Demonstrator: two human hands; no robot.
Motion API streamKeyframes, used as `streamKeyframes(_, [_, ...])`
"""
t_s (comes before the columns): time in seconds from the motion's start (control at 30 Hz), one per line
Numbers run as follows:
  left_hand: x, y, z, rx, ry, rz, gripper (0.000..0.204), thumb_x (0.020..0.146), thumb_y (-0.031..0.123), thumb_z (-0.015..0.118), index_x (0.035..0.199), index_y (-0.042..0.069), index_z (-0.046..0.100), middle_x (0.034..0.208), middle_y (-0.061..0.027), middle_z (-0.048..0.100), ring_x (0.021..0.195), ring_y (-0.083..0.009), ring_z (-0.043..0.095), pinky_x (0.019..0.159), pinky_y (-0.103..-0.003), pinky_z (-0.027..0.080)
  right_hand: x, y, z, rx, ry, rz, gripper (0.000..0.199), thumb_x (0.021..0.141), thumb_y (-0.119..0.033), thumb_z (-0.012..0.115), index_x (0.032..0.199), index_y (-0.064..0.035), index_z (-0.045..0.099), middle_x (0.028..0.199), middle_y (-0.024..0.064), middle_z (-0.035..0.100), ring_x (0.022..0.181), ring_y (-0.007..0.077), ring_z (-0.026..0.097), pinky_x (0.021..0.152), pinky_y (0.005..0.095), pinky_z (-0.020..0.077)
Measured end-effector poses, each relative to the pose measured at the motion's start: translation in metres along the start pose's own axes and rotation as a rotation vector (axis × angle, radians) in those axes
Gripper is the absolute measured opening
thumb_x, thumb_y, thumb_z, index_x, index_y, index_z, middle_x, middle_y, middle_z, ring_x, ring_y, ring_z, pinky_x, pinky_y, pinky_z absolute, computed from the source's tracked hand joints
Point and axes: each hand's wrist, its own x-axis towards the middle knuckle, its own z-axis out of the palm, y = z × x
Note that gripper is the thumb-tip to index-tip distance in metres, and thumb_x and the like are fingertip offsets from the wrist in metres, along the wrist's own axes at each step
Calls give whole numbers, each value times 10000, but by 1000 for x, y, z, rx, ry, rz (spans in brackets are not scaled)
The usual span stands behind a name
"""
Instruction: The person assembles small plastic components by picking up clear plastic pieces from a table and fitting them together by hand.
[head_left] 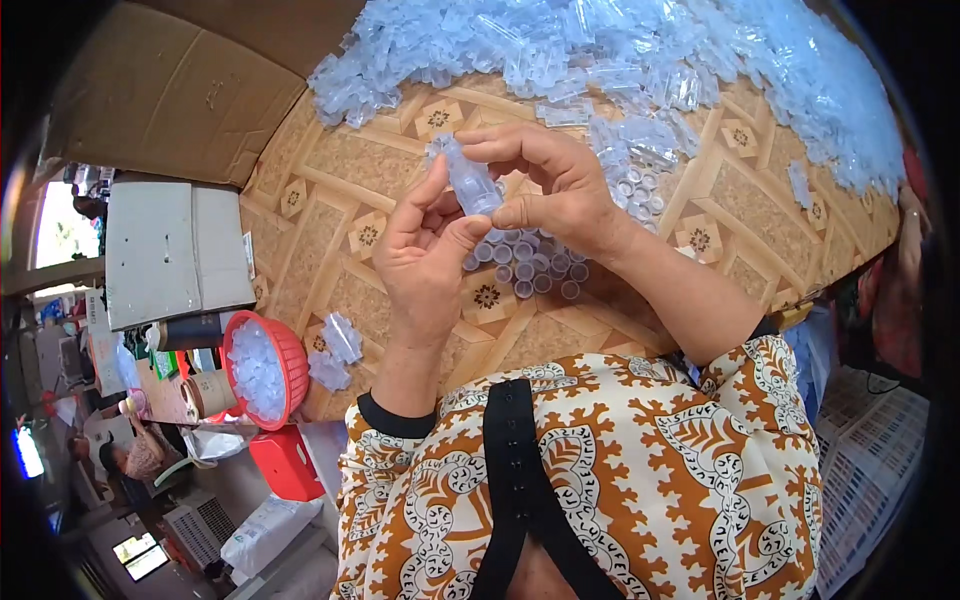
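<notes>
Both hands hold one clear plastic tube-like piece (470, 184) tilted above the table. My left hand (422, 262) grips it from the left, thumb at its lower end. My right hand (562, 192) pinches it from the right, with the thumb near the lower end and the fingers at the upper part. Beneath my hands lie many small round translucent caps (541, 264), partly hidden by the fingers. More caps (634, 190) lie to the right, beside loose clear pieces (650, 140) like the one held.
A large heap of clear plastic pieces (620, 50) covers the table's far side. At left stand a cardboard box (170, 95), a red basket (297, 372) of clear pieces, and a few loose pieces (340, 338). Another person's arm (910, 240) shows at the right edge.
</notes>
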Motion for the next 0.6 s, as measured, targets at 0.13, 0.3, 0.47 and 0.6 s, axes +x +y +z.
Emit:
streamKeyframes(0.13, [0, 1, 1, 23, 10, 8, 551, 870, -118, 629, 1395, -36, 483, 1200, -133, 641, 1037, -159, 637, 907, -292, 545, -1, 0, -1, -46, -46, -5, 571, 732, -217, 857, 1234, -45, 646, 1323, 125, 601, 1155, 180, 571, 929, 325, 472])
streamKeyframes(0.3, [-3, -1, 5, 102, -3, 22, 520, 935, -65, 589, 1432, -35, 440, 1215, -124, 631, 1062, -148, 624, 914, -289, 528, 0, -3, 6, -209, 11, -101, 520, 702, -104, 832, 1176, -28, 632, 1167, 77, 644, 964, 169, 606, 842, 299, 518])
streamKeyframes(0.47, [-4, 5, 9, -23, -30, -79, 560, 984, 19, 574, 1483, -51, 331, 1295, -143, 570, 1170, -191, 587, 959, -315, 508, -3, -9, 15, -398, 101, -158, 483, 707, -147, 821, 1130, -32, 617, 1071, 110, 630, 956, 236, 620, 821, 332, 532])
streamKeyframes(0.6, [-6, 1, 20, 53, -40, 35, 568, 967, 14, 598, 1461, -61, 326, 1289, -156, 568, 1178, -202, 588, 959, -318, 515, -5, -8, 15, -623, 95, -274, 485, 714, -155, 817, 1134, -33, 607, 1060, 116, 632, 951, 241, 623, 787, 327, 537])
